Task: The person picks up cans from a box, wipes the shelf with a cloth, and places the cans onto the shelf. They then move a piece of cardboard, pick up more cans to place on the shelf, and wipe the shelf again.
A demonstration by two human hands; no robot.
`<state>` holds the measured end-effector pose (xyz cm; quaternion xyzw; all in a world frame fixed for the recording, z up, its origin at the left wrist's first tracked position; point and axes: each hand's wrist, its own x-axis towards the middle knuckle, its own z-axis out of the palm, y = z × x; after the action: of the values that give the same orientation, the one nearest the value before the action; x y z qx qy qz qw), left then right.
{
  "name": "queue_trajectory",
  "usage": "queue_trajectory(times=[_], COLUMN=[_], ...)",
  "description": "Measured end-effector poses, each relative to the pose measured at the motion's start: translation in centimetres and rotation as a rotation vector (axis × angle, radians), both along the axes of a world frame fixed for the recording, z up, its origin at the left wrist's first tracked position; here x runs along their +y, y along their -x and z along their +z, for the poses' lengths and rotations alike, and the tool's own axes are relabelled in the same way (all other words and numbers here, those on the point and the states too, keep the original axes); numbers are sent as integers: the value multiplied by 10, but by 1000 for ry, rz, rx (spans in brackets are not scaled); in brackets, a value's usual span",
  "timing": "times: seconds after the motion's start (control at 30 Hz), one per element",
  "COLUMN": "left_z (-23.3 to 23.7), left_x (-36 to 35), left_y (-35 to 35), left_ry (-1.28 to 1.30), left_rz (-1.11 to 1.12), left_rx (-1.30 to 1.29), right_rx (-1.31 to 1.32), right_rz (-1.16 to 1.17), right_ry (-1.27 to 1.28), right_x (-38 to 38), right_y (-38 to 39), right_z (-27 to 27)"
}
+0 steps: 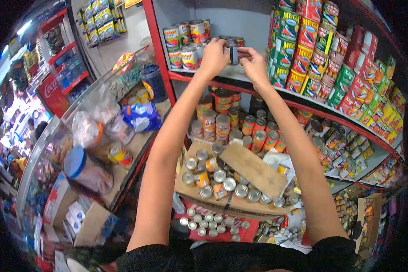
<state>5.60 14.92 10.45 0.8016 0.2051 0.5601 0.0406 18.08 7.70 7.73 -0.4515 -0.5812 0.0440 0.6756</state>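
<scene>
Both arms reach forward to the upper shelf (251, 79). My left hand (215, 56) has its fingers curled at a small dark-sided can (233, 55), gripping it from the left. My right hand (254, 65) is just to the right of that can, its fingers bent and apart, with nothing visible in them. Behind the hands stand more small cans (237, 41), partly hidden by the fingers. Left of my left hand are stacked cans with red, white and green labels (189, 58).
Tall stacks of sardine cans (299, 59) stand close to the right of my hands. Below, an open carton (240, 211) holds loose cans and a cardboard flap (254, 170). More cans (213, 225) sit on a red surface. A glass counter with a blue-lidded jar (88, 170) is at left.
</scene>
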Motion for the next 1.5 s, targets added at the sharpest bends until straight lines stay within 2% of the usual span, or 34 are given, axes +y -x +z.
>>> queue_trajectory(times=[0.07, 0.1, 0.13, 0.17, 0.2, 0.23, 0.27, 0.3, 0.33, 0.37, 0.43, 0.57, 0.63, 0.67, 0.73, 0.77, 0.83, 0.97, 1.03, 1.1, 1.23, 1.37, 1.43, 1.5], left_z=[12, 17, 21, 24, 30, 32, 35, 38, 37, 38, 39, 29, 38, 40, 39, 37, 33, 26, 23, 19, 16, 18, 21, 24], left_x=[48, 68, 85, 101, 116, 121, 126, 134, 140, 146, 154, 188, 159, 149, 145, 143, 145, 151, 129, 122, 117, 109, 102, 92], left_y=[-18, -26, -34, -42, -51, -54, -57, -61, -64, -68, -70, -83, -77, -73, -68, -66, -64, -72, -67, -67, -64, -55, -52, -45], left_ry=[-257, -259, -250, -239, -219, -221, -150, -79, -83, -88, -152, 17, -14, -12, 50, 48, 40, 4, -26, -161, -200, -173, -196, -200], left_rz=[225, 208, 207, 206, 209, 196, 222, 251, 255, 252, 246, 111, 331, 325, 308, 302, 307, 322, 398, 444, 441, 432, 435, 383], left_rx=[177, 170, 304, 440, 626, 624, 770, 915, 951, 953, 1123, 1032, 1123, 1125, 948, 954, 750, 861, 860, 746, 672, 665, 687, 694], right_rx=[-84, -158, -212, -207, -349, -494, -495, -604, -710, -706, -846, -874, -868, -867, -959, -952, -954, -989, -980, -987, -996, -1000, -935, -918], right_rz=[-77, -137, -199, -216, -275, -330, -340, -417, -493, -498, -512, -363, -404, -405, -467, -470, -490, -407, -437, -424, -439, -418, -543, -561], right_ry=[15, 40, 176, 180, 232, 284, 286, 353, 420, 420, 589, 749, 824, 830, 710, 716, 525, 503, 653, 630, 510, 575, 621, 589], right_x=[38, 50, 51, 60, 78, 89, 97, 103, 109, 113, 131, 143, 135, 132, 125, 125, 124, 131, 131, 130, 134, 140, 134, 123], right_y=[-22, -31, -30, -27, -31, -30, -28, -24, -20, -18, -20, -23, -23, -29, -42, -45, -49, -53, -50, -52, -57, -59, -53, -47], right_z=[5, 7, 17, 23, 31, 36, 37, 40, 43, 46, 51, 61, 64, 62, 58, 56, 52, 59, 61, 59, 53, 53, 50, 46])
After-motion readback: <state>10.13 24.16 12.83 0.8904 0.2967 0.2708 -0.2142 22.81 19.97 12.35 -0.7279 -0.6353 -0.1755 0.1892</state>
